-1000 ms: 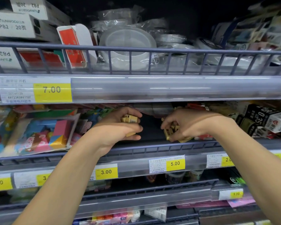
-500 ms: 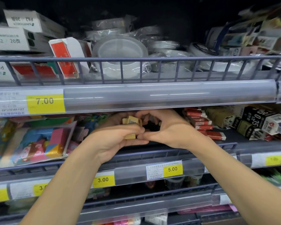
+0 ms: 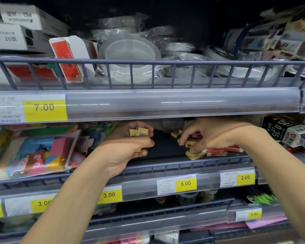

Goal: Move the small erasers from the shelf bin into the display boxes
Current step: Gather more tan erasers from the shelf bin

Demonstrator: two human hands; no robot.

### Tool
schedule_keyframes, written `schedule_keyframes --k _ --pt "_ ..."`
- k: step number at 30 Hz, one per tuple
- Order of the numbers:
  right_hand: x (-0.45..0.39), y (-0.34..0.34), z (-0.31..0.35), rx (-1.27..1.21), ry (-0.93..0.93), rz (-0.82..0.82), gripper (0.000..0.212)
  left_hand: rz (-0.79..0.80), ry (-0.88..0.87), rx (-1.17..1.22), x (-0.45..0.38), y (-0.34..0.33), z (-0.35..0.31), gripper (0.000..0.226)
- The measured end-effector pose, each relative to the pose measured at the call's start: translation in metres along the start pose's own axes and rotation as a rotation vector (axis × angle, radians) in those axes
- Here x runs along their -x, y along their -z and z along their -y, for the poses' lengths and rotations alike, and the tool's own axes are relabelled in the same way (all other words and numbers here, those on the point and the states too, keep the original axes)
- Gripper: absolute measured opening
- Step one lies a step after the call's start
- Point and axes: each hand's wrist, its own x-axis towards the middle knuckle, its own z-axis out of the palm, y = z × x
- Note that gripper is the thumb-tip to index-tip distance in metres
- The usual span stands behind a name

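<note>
My left hand is inside the middle shelf bin and grips a small stack of yellow erasers between curled fingers and thumb. To the right, my right hand reaches into a loose pile of the same small yellow erasers on the dark shelf floor, its fingertips pinching among them. One eraser lies flat at the front of the pile, by the bin's rail. No display box is plainly in view.
Red flat packs lie right of the pile, black-and-white boxes farther right. Colourful bagged toys fill the left. The price rail of the upper shelf hangs low over both hands. Tape rolls sit above.
My right hand has moved away from my left hand, back rightwards to the loose eraser pile. My left hand keeps its stack and has barely shifted.
</note>
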Motion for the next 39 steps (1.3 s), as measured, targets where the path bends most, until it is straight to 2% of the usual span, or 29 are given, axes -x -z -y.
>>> schedule_keyframes --k 7,11,13,16,18,20,23,28,32,33,36,39 --pt "-0.003 0.001 0.004 0.124 -0.059 0.139 0.04 0.043 0.001 -0.009 -0.001 -0.001 0.0 0.037" --pt "-0.004 -0.003 0.007 0.118 -0.018 0.1 0.036 0.047 -0.002 0.0 0.0 0.0 0.0 0.038" --pt "-0.003 -0.003 0.008 -0.005 0.032 0.007 0.033 0.05 -0.002 0.024 0.0 0.0 0.001 0.038" --pt "-0.004 -0.008 0.016 -0.455 0.114 -0.188 0.026 0.05 -0.003 0.057 0.001 0.0 0.001 0.035" --pt "-0.006 -0.013 0.026 -0.659 0.124 -0.271 0.027 0.057 -0.007 0.068 0.0 0.0 0.001 0.032" --pt "-0.011 -0.016 0.036 -0.698 0.114 -0.305 0.032 0.082 -0.016 0.062 0.001 0.0 0.001 0.039" --pt "-0.017 -0.022 0.049 -0.79 0.148 -0.352 0.022 0.117 -0.029 0.034 0.002 -0.001 0.002 0.062" --pt "-0.02 -0.028 0.056 -0.923 0.183 -0.349 0.023 0.101 -0.025 0.059 0.004 -0.001 -0.001 0.061" --pt "-0.021 -0.025 0.056 -0.886 0.137 -0.318 0.024 0.029 0.002 0.014 0.005 -0.002 -0.003 0.046" --pt "-0.021 -0.022 0.054 -0.82 0.114 -0.283 0.024 0.006 0.002 -0.001 0.004 -0.002 -0.002 0.042" --pt "-0.021 -0.008 0.034 -0.402 -0.079 -0.24 0.053 -0.015 -0.005 -0.053 0.005 -0.003 -0.003 0.04" --pt "-0.021 -0.007 0.008 -0.133 -0.105 -0.284 0.027 -0.013 0.001 -0.059 0.006 -0.004 -0.004 0.04"
